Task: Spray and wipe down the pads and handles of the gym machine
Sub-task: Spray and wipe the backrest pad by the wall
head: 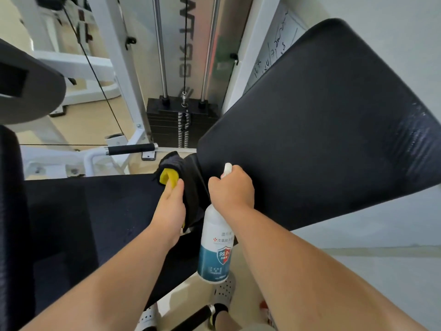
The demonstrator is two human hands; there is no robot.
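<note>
My right hand (231, 187) grips the head of a white and blue spray bottle (214, 247), which hangs upright in front of the large black back pad (322, 120). Fine wet droplets show on that pad's right side. My left hand (170, 206) holds a dark cloth with a yellow part (168, 177) at the gap between the back pad and the black seat pad (95, 211). A black-gripped handle (131, 149) sticks out of the white frame behind the seat.
A black weight stack (181, 125) with chrome guide rods and a cable stands straight ahead. Another dark pad (26, 84) sits at the upper left. A whiteboard (274, 53) leans behind the back pad. A second black handle (198, 316) and my sandalled feet are below.
</note>
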